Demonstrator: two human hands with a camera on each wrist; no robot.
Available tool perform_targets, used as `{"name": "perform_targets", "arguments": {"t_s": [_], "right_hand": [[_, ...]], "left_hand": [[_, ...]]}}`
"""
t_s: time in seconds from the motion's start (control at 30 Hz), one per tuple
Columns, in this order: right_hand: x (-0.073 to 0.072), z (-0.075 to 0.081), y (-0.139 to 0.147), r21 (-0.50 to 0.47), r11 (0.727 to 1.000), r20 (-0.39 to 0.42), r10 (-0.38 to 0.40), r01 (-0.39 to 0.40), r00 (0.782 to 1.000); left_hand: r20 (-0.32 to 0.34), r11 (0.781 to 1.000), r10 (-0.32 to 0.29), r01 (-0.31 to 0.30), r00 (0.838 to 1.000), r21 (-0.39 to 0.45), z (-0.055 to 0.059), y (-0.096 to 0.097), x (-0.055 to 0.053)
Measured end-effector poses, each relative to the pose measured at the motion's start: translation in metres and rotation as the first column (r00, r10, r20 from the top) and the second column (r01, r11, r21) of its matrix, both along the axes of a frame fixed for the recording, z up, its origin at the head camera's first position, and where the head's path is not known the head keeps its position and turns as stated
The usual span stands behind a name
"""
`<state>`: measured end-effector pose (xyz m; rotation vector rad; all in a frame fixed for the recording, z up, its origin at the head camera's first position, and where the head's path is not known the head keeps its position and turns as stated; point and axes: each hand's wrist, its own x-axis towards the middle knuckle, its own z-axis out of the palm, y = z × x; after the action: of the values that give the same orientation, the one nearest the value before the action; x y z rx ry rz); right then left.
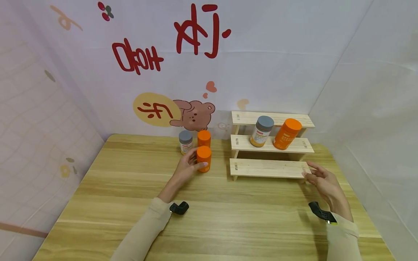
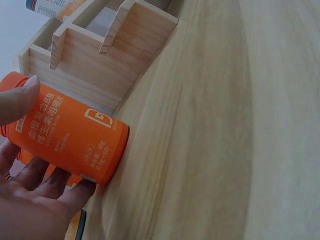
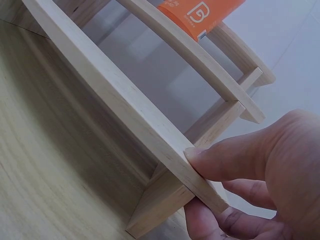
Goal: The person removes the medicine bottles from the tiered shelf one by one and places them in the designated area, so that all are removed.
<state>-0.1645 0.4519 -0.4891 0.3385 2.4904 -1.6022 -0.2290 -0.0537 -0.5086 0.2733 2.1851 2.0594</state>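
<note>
My left hand grips an orange bottle, thumb on its near side and fingers behind it. In the left wrist view this orange bottle shows white lettering, and its base is close to the table. Right behind it stand a second orange bottle and a grey-capped bottle. On the right, my right hand pinches the right end of the lowest step of a three-tier wooden rack. The right wrist view has the thumb on top of that board, fingers under it.
A grey-capped bottle and an orange bottle stand on the rack's middle step. The wooden table meets a printed white backdrop behind, with more white sheeting along the right side.
</note>
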Motion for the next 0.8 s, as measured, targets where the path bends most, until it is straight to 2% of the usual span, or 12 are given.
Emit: {"name": "perform_targets", "arguments": {"t_s": [0.23,0.63,0.8], "right_hand": [[-0.0006,-0.0018,0.0013,0.010,1.000,0.006,-0.003,0.003,1.000],[-0.0002,-0.0024,0.0010,0.011,1.000,-0.005,-0.002,0.002,1.000],[-0.0010,-0.0035,0.0024,0.012,1.000,-0.009,-0.005,0.005,1.000]], "left_hand": [[-0.017,0.999,-0.043,0.042,0.999,-0.027,0.0009,-0.0025,-0.0011],[-0.014,0.998,-0.052,0.052,0.999,-0.020,0.0058,-0.0049,0.0012],[0.010,0.999,-0.038,0.038,0.999,0.004,0.0088,-0.0051,0.0021]]}}
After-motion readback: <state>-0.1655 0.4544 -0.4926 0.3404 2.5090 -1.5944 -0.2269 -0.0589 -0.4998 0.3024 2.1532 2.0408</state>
